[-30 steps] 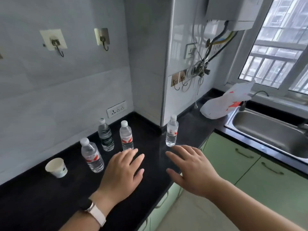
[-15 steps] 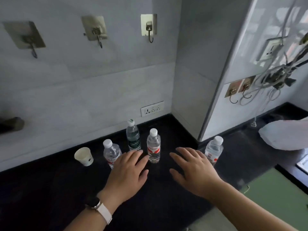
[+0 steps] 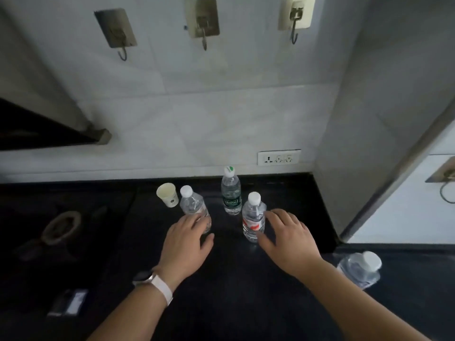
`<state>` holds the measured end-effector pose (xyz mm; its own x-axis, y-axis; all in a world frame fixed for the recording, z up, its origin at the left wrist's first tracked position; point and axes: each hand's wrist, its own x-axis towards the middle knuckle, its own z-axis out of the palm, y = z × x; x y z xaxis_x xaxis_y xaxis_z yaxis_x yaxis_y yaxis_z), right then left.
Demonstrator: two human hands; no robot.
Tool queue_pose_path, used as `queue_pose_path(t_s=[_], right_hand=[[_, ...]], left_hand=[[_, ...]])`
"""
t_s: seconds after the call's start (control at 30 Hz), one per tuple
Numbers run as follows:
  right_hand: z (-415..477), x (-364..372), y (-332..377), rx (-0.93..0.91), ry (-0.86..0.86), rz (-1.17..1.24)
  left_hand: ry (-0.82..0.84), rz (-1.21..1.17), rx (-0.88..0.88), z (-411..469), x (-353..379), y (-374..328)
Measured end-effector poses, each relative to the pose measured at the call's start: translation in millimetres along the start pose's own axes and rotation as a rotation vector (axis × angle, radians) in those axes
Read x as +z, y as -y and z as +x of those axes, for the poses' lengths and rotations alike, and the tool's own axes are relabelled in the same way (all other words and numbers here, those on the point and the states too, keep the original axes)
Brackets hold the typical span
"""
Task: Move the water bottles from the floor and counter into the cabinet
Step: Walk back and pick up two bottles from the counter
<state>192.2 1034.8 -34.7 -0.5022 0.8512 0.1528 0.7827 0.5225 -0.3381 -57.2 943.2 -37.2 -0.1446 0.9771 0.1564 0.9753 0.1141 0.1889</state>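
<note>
On the far left of the black bench (image 3: 229, 291) lies a dark burner ring (image 3: 59, 227), hard to see in the shadow. A paper cup (image 3: 168, 194) stands upright at eleven o'clock from the left hand (image 3: 187, 244), just beside a white-capped bottle (image 3: 193, 205). This clear bottle stands upright on the bench at twelve o'clock from the left hand. The left hand is released, its fingers nearly straight. The fingertips lie in front of the lower part of this bottle; whether they touch it, I cannot tell. A pale wristband (image 3: 160, 286) with a watch is on this wrist. At one o'clock from the left hand, nearer to the wall, stands the green-label bottle (image 3: 231, 193), in front of the wall socket (image 3: 279, 157). The red-label bottle (image 3: 253, 217) stands upright between the two hands. The right hand (image 3: 290, 239) is released too, with fingers spread and grasping nothing; the red-label bottle is just beside it at ten o'clock. A fourth bottle (image 3: 359, 268), blurred, stands on the bench at four o'clock from the right hand, well apart from the others.
</note>
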Motion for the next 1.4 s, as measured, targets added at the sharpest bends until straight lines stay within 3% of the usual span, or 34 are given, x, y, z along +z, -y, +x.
queue_pose_path(t_s=[0.47, 0.77, 1.4], right_hand=[[42, 44, 1, 0.45, 0.155, 0.472], [60, 70, 3, 0.6, 0.168, 0.689], [40, 73, 36, 0.7, -0.039, 0.793]], left_hand=[[0.042, -0.715, -0.721, 28, 52, 40], [0.103, -0.939, -0.593, 62, 60, 71], [0.087, -0.936, -0.514, 54, 62, 86]])
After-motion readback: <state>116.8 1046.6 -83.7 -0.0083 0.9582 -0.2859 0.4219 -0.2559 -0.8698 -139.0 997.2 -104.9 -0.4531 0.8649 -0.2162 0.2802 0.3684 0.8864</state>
